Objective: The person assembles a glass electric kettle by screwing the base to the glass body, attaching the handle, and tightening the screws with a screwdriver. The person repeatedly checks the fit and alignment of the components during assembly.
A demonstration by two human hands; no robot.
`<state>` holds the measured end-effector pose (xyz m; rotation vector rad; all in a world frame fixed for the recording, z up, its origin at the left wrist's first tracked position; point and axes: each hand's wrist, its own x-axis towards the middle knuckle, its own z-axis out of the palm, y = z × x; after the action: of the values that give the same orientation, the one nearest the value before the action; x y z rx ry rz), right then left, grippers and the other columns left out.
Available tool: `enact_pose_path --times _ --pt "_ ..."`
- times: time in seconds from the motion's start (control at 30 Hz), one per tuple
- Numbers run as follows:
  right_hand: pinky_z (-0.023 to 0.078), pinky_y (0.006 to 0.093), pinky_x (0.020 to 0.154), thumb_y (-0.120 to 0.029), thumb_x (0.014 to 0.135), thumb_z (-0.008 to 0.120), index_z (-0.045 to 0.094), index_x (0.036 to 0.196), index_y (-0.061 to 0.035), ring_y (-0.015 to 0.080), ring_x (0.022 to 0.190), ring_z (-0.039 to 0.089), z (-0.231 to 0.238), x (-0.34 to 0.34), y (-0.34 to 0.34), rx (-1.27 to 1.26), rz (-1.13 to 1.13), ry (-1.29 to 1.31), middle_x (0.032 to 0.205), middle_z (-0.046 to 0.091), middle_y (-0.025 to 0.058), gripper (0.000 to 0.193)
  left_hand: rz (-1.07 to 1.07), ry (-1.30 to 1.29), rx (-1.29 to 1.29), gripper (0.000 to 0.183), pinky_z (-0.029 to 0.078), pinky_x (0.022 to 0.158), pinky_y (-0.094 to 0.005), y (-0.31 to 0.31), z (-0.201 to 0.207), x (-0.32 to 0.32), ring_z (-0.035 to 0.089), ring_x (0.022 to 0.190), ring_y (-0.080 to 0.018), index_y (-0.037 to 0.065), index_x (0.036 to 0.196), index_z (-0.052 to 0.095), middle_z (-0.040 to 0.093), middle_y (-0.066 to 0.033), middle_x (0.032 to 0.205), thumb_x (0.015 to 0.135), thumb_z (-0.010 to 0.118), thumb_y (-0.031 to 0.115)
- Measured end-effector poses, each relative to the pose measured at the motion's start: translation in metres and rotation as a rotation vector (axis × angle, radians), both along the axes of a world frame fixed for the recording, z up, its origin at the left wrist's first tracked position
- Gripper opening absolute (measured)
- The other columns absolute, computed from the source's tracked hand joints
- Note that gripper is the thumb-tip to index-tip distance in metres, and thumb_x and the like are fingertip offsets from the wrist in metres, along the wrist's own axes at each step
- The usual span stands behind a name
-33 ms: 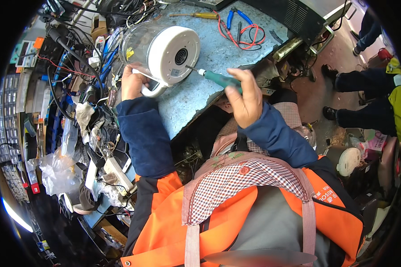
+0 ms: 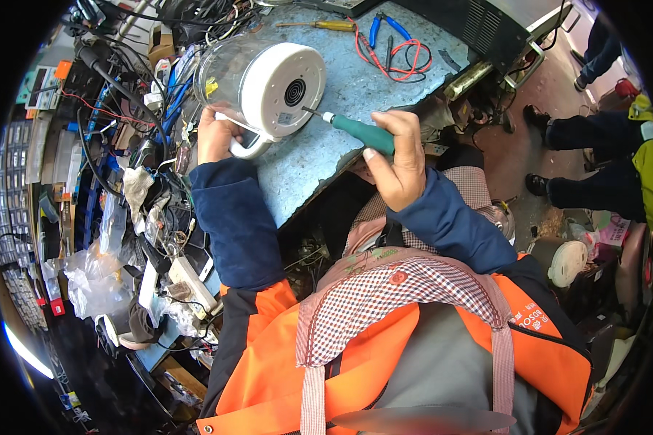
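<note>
A clear kettle with a white base (image 2: 267, 93) lies on its side on the blue worktop, its underside with a dark round ringed socket turned toward the right. My left hand (image 2: 216, 136) is closed on the kettle's white handle (image 2: 251, 148). My right hand (image 2: 399, 156) grips the back of a green-handled screwdriver (image 2: 363, 133), thumb on one side and fingers on the other. The screwdriver's thin shaft points left, with its tip at the lower right edge of the underside. Whether the tip sits in a screw is too small to tell.
On the worktop (image 2: 348, 87) lie a yellow-handled screwdriver (image 2: 334, 25), blue-handled pliers (image 2: 390, 29) and red and black test leads (image 2: 413, 65). A black metal case (image 2: 471, 32) stands at the far right. Tangled cables and parts fill the left. Another person's legs (image 2: 588, 134) show at right.
My right hand's fingers and thumb have shifted slightly around the screwdriver's handle, with the thumb now lower. The kettle and my left hand have not moved.
</note>
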<state>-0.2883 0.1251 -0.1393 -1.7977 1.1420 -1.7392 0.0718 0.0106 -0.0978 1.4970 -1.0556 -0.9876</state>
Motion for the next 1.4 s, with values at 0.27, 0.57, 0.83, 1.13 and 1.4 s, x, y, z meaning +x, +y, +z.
enact_pose_path --times 0.27,0.57,0.83,1.13,1.4 --pt "0.059 0.0443 0.084 -0.020 0.104 0.078 0.063 0.137 0.0004 0.0373 0.095 0.073 0.003 0.003 0.004 0.076 0.020 -0.057 0.111 0.072 0.0221 0.041 -0.003 0.002 0.013 0.063 0.045 0.049 -0.0331 -0.001 0.002 -0.002 0.060 0.061 -0.0216 0.004 0.127 0.057 0.069 -0.0125 0.088 0.070 0.050 -0.021" --pt "0.057 0.0390 0.090 0.006 0.087 0.074 0.073 0.115 -0.0040 0.0305 0.102 0.070 -0.005 -0.009 -0.002 -0.079 0.107 -0.037 0.118 0.065 0.0172 0.029 -0.013 0.038 -0.051 0.063 0.045 0.048 -0.0325 -0.001 0.000 0.006 0.060 0.060 -0.0216 0.003 0.127 0.059 0.070 -0.0133 0.088 0.069 0.053 -0.022" --pt "0.055 0.0381 0.093 0.003 0.087 0.072 0.073 0.108 -0.0001 0.0307 0.103 0.068 0.007 -0.037 -0.047 -0.083 -0.075 -0.049 0.112 0.066 0.0166 0.021 0.242 0.005 -0.509 0.055 0.047 0.050 -0.0283 0.015 0.027 -0.005 0.063 0.067 -0.0146 0.004 0.128 0.064 0.070 -0.0074 0.107 0.079 0.061 -0.020" --pt "0.046 0.0486 0.123 -0.038 0.077 0.103 0.028 0.174 -0.0071 0.0354 0.154 0.049 0.044 0.027 -0.137 0.090 0.408 0.124 0.171 0.044 0.0226 0.127 0.217 -0.092 -0.819 0.060 0.056 0.095 -0.0292 0.012 0.028 -0.005 0.069 0.107 -0.0167 0.000 0.135 0.066 0.072 -0.0082 0.123 0.079 0.060 -0.019" --pt "0.051 0.0444 0.119 -0.011 0.075 0.104 0.039 0.161 0.0024 0.0300 0.143 0.059 0.037 0.053 -0.149 0.435 0.846 -0.336 0.152 0.060 0.0191 0.108 0.227 -0.071 -0.726 0.061 0.056 0.096 -0.0291 0.014 0.019 -0.003 0.070 0.107 -0.0165 -0.002 0.137 0.067 0.074 -0.0085 0.122 0.079 0.059 -0.019"
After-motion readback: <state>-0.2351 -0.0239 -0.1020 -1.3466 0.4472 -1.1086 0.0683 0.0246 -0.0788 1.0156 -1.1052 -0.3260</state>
